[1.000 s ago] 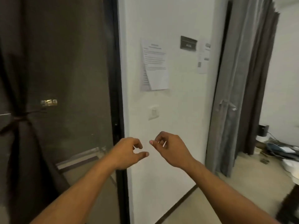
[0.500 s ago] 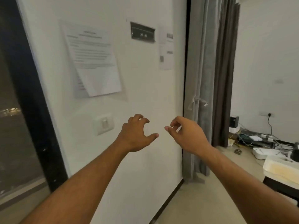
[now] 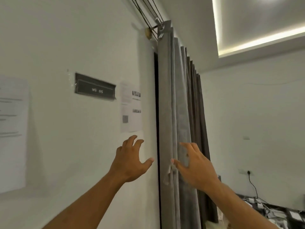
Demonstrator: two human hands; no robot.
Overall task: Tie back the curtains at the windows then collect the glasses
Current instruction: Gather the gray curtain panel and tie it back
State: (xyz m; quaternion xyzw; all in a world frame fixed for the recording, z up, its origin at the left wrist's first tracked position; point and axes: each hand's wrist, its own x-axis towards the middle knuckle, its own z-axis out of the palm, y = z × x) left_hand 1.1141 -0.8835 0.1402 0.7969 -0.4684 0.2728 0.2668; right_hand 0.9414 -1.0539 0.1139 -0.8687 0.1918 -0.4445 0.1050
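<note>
A grey curtain (image 3: pixel 177 100) hangs bunched in folds from a rail (image 3: pixel 149 15) at the top, beside a dark window frame (image 3: pixel 156 100). A darker curtain layer (image 3: pixel 198 113) hangs behind it. My left hand (image 3: pixel 130 160) is raised in front of the white wall, fingers spread and relaxed, holding nothing. My right hand (image 3: pixel 195 166) is raised in front of the curtain folds with fingers spread; its thumb tip lies at the curtain's front edge near a pale tie strip (image 3: pixel 167 176). No glasses are in view.
The white wall (image 3: pixel 66 47) carries a dark nameplate (image 3: pixel 94 87), a small notice (image 3: pixel 131 107) and a larger paper sheet (image 3: pixel 12 133). At lower right a wall socket with a black cable (image 3: pixel 251 180) sits above cluttered devices (image 3: pixel 272 210).
The view has swung right and upward, away from the dark window, toward the grey curtain. Both hands have risen and opened wider, and the right hand now lies against the curtain folds.
</note>
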